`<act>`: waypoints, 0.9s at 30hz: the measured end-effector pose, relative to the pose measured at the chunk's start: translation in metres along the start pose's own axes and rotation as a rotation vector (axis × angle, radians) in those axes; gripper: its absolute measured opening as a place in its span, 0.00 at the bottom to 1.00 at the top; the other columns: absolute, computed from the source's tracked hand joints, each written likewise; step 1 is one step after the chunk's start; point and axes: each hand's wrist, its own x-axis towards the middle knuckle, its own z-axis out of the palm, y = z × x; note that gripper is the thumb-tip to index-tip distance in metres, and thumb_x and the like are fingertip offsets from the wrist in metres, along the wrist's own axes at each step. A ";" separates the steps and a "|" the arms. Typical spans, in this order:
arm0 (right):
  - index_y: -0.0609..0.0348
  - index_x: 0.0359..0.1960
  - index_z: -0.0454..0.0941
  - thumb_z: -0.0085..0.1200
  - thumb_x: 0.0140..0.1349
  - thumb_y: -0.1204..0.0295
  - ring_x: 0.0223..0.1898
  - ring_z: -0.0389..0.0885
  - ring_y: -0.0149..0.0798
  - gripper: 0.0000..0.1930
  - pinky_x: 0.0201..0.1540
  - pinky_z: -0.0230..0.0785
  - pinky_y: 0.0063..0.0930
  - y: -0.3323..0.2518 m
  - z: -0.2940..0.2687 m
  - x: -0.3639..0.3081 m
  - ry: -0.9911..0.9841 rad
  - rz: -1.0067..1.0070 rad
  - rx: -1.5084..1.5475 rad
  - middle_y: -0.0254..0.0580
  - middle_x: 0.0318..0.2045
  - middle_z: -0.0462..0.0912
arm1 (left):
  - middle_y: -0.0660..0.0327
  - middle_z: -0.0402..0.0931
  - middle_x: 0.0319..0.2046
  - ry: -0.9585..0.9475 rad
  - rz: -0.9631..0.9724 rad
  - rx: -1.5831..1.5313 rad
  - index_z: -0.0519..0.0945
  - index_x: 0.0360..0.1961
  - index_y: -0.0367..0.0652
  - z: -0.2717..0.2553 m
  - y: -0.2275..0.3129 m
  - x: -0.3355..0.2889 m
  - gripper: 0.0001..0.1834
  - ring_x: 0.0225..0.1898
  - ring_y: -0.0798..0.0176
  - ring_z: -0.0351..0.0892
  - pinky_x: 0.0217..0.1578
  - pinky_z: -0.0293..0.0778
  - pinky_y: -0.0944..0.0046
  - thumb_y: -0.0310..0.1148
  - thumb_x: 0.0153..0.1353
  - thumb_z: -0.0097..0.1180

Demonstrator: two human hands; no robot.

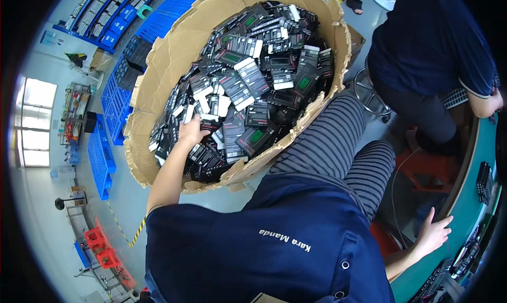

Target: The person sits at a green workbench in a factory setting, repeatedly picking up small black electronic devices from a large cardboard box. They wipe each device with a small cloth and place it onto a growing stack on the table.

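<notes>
My left hand [193,131] reaches into a large torn-edged cardboard bin [153,86] heaped with small black-and-white retail boxes [248,81]. Its thumb stands apart from the fingers, and the fingertips are at a white-ended box [188,113] near the bin's left side. I see nothing clearly gripped there. Far to the right, my right hand [434,233] is at the edge of a green-topped table [422,274], fingers spread and holding nothing. Some of the heaped boxes show a green window on the front.
Another person in dark clothes [422,55] sits at the right, by the table's far end. Black trays [484,182] lie along the table. A red stool [430,168] is beneath it. Blue pallets [100,158] stand left of the bin, with red stools [100,245] beyond.
</notes>
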 end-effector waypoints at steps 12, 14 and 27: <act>0.55 0.72 0.58 0.54 0.64 0.43 0.61 0.72 0.63 0.42 0.61 0.69 0.51 -0.024 -0.046 -0.005 -0.174 0.119 0.031 0.69 0.62 0.69 | 0.37 0.63 0.66 -0.398 0.479 -0.197 0.64 0.68 0.31 0.006 0.088 0.069 0.63 0.68 0.41 0.64 0.68 0.61 0.53 0.66 0.40 0.73; 0.55 0.72 0.58 0.57 0.63 0.45 0.63 0.70 0.64 0.42 0.64 0.66 0.52 -0.026 -0.049 -0.006 -0.196 0.150 0.054 0.69 0.63 0.67 | 0.34 0.38 0.75 -0.446 0.382 -0.097 0.50 0.76 0.39 0.031 0.091 0.069 0.74 0.77 0.38 0.40 0.74 0.46 0.49 0.76 0.36 0.67; 0.63 0.70 0.60 0.66 0.56 0.51 0.65 0.66 0.66 0.46 0.67 0.60 0.56 -0.031 -0.066 -0.007 -0.152 0.228 0.187 0.71 0.64 0.66 | 0.34 0.48 0.72 -0.674 0.402 0.098 0.51 0.75 0.38 0.004 0.120 0.105 0.79 0.74 0.38 0.48 0.72 0.54 0.48 0.74 0.27 0.73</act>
